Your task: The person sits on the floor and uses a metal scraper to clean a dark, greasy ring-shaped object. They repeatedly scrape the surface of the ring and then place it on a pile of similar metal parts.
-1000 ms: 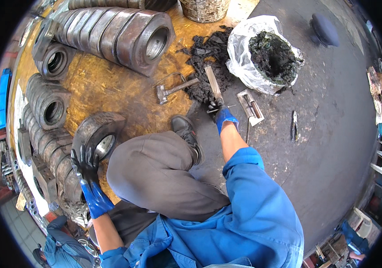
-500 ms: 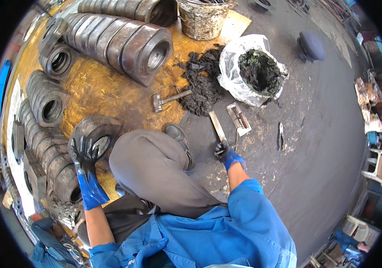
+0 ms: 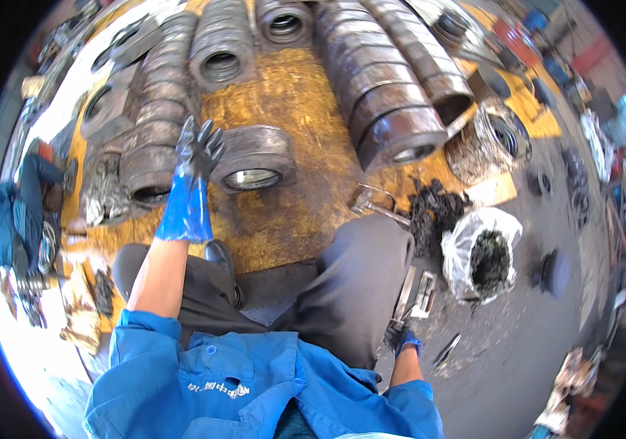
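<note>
My left hand (image 3: 197, 157), in a blue glove with blackened fingers, is raised with its fingers spread. It is beside the left edge of a thick, dark metal block with a round hole (image 3: 265, 146); whether it touches the block I cannot tell. Low on the right, my right hand (image 3: 403, 336), gloved the same way, is closed round the near end of a flat, pale strip (image 3: 404, 291). Next to the strip lies a rectangular trowel (image 3: 423, 294). Pliers (image 3: 447, 350) lie on the floor to the right of that hand.
Rows of bored metal blocks (image 3: 379, 80) stand on the yellowish board (image 3: 291, 95). A hammer (image 3: 363, 201) lies near a black, stringy heap (image 3: 430, 208). Beside it, a plastic-lined container (image 3: 456, 256) holds dark, greasy stuff. A grimy bucket (image 3: 467, 157) lies behind. Another person (image 3: 5, 219) is at far left.
My view has swung to the left, so the blocks, tools and container appear farther right. The left hand stays raised beside the block, and the right hand still grips the strip.
</note>
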A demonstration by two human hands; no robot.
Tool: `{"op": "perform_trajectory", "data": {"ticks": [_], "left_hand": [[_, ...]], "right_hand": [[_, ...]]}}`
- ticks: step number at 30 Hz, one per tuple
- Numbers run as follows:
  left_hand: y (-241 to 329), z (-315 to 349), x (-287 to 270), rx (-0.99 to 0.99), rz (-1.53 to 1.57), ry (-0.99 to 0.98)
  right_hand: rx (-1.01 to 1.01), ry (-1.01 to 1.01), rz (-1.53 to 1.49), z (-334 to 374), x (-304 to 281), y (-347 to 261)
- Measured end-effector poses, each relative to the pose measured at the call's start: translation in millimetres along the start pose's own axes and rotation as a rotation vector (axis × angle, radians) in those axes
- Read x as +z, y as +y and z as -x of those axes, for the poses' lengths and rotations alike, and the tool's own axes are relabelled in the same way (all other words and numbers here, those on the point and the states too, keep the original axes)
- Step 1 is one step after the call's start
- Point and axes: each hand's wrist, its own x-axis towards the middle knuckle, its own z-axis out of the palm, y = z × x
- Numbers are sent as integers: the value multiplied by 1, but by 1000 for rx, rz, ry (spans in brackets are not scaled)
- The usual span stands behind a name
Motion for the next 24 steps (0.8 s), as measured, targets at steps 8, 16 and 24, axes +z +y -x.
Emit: {"op": "perform_trajectory", "data": {"ticks": [8,16,24], "left_hand": [[-6,-42,-49,109,-61,384],[-44,-54,-104,516,-559,746],[-63,-71,-108,-133,-799,981]], "right_hand": [[-342,238,107,25,-23,-143],[-1117,67,382,190,223,-399],[-1171,-254,856,264,596,-273]]}}
